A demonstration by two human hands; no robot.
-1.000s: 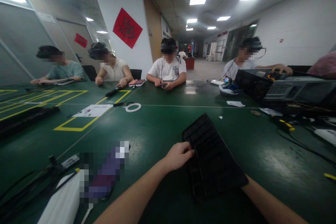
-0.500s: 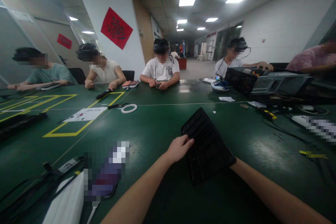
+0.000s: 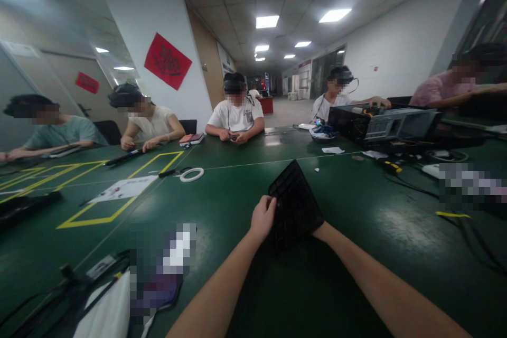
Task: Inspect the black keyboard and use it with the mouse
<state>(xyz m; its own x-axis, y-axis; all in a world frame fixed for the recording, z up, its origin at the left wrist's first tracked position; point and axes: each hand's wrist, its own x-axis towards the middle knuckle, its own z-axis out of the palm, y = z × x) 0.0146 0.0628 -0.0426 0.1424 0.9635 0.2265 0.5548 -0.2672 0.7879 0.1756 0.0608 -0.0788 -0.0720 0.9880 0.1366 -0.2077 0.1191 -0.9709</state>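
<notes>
A flat black tray [image 3: 295,200] with a grid of shallow compartments is held up at a tilt above the green table [image 3: 190,280]. My left hand [image 3: 263,217] is closed on its left edge, thumb and fingers pressed together there. From the right, my right hand [image 3: 319,231] reaches behind the tray's lower right edge and holds it from the back. Its fingers are hidden by the tray. The compartments look dark, and I cannot make out anything in them.
A purple blurred packet [image 3: 160,288], a white power strip [image 3: 106,303] and black cables lie at left front. A tape roll [image 3: 192,175] and paper sheet [image 3: 125,188] lie farther back. An open computer case [image 3: 382,124] stands at right. Several people sit around the table.
The tray has shifted slightly left and turned a little, with both hands still at it. My left thumb has moved nearer the tray's edge. The camera view has tilted upward and turned right.
</notes>
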